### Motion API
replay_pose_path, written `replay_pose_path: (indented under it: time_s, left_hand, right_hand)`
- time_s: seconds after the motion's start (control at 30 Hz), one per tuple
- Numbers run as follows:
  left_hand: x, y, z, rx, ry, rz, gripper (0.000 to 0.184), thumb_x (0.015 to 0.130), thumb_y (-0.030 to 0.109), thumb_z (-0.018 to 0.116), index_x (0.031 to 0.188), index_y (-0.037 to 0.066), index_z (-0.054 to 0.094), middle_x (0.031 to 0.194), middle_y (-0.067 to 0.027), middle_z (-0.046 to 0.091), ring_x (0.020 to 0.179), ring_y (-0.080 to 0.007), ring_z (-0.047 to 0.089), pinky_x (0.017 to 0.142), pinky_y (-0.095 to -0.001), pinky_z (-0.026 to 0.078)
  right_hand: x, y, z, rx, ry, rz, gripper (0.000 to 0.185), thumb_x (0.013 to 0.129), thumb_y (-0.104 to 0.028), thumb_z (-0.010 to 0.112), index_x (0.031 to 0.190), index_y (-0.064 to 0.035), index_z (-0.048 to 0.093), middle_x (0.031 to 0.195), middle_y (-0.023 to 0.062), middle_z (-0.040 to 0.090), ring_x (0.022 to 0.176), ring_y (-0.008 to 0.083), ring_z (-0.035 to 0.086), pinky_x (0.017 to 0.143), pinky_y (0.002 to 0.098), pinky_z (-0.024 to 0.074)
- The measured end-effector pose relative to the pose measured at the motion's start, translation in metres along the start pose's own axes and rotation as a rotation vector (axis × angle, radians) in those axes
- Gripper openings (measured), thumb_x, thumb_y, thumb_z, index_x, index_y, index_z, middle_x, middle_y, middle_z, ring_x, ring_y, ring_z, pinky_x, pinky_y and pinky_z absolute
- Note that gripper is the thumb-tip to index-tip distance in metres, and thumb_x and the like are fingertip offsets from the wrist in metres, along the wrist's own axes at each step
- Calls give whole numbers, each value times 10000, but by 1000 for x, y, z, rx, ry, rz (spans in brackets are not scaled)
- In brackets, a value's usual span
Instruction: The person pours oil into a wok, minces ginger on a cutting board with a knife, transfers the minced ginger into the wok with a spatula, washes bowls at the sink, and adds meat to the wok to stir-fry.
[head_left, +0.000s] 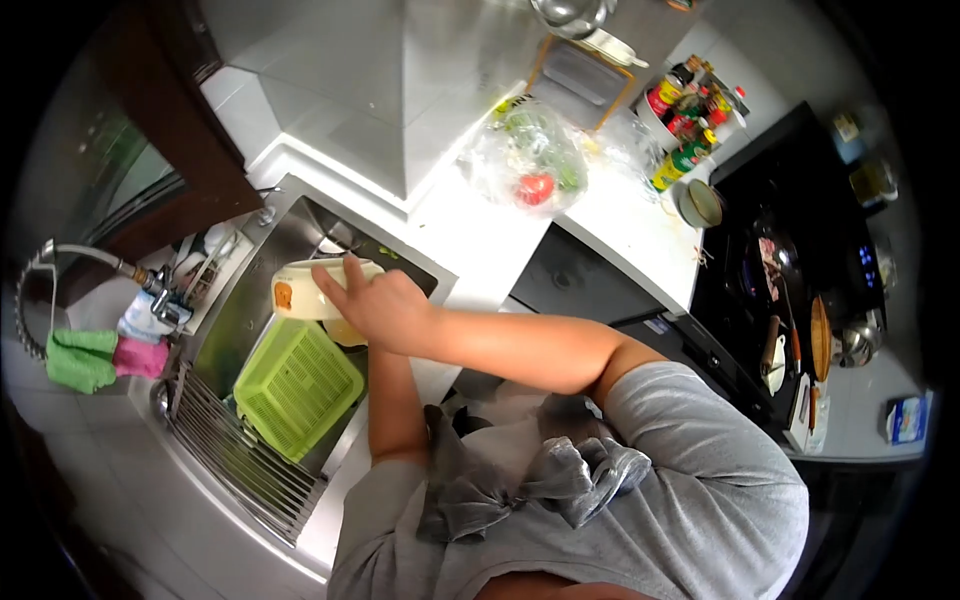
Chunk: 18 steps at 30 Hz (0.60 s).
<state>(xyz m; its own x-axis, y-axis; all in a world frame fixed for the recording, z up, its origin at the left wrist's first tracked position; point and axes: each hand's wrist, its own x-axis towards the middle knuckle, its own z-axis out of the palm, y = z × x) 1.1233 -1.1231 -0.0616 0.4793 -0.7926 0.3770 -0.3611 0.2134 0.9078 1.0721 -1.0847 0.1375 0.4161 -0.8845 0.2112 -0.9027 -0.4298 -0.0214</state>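
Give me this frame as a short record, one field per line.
place: kitchen sink and counter
right hand: at the cream bowl, fingers across it; grip unclear
left hand: hidden; forearm reaches toward the bowl
bowl: over the sink, brown print on its side
in sink: green basket
beside basket: slatted metal rack
by faucet: green cloth, pink cloth
counter: clear plastic bag, red item inside
contents of bowl: can't tell

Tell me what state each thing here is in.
Bowl: held above the sink
Right hand: on the bowl
Green basket: in the sink
Clear bag: on the counter, filled
Green cloth: hanging
Slatted rack: laid flat
Stove display: lit
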Motion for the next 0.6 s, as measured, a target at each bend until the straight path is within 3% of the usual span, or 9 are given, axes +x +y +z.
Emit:
replay_pose_path:
  time_s: [0.17,0.23,0.27,0.3,0.33,0.4,0.47,0.53,0.6]
  left_hand:
    - [9,27,36,427,230,476,692,820,564,487,1321,109,346,1339,-166,314,1245,-404,232,997,-534,213]
    - [7,64,45,355,33,625,692,820,570,488,1319,111,352,1335,-162,327,1242,-399,242,995,-532,218]
    - [2,93,45,266,-187,678,646,797,494,550,1296,114,399,1364,-178,286,1261,-432,187,995,-563,193]
    - [-3,123,45,168,-417,695,607,774,419,612,1273,117,445,1394,-193,245,1279,-465,133,995,-595,168]
    - [-5,135,52,265,-556,845,581,762,383,630,1257,120,476,1400,-200,234,1284,-466,129,1002,-591,164]
    - [-26,179,78,239,-855,899,535,749,386,635,1214,145,528,1371,-149,327,1285,-417,196,1016,-568,156]
    - [-51,199,119,128,-1080,929,472,766,402,614,1174,169,569,1255,-90,492,1242,-350,332,1028,-514,179]
    - [-86,214,164,61,-1165,994,331,809,326,582,1090,157,618,1178,-78,556,1208,-261,411,1024,-498,206]
    - [-119,230,199,8,-1131,1136,236,802,239,591,995,116,646,1133,-68,567,1145,-266,456,998,-468,267]
  right_hand:
    - [-21,40,-14,211,-52,270,593,789,-214,519,1331,-57,338,1093,250,540,666,289,642,565,360,509]
    - [-50,74,-16,468,39,419,662,734,-280,588,1315,-67,353,1035,217,576,703,348,623,649,395,503]
    - [-68,95,0,533,239,450,684,693,-226,632,1298,-66,354,978,215,596,720,353,613,640,384,505]
    - [-85,112,-14,698,132,629,687,688,-187,638,1307,-99,356,929,205,609,721,312,628,651,373,505]
    - [-108,130,0,864,255,694,660,716,-108,613,1318,-120,341,905,165,623,691,244,636,594,326,514]
    - [-151,153,12,1600,508,942,523,781,-58,549,1273,-90,373,915,110,605,633,150,603,454,257,484]
    - [-193,175,8,1811,627,1184,426,778,-9,490,1195,-2,397,855,169,572,535,212,578,419,291,481]
    - [-230,198,18,1914,734,1351,351,779,-10,473,1125,-2,416,830,173,562,514,235,573,408,307,480]
    - [-259,223,28,1892,902,1408,300,782,-23,472,1075,-10,413,811,169,557,501,242,570,398,317,475]
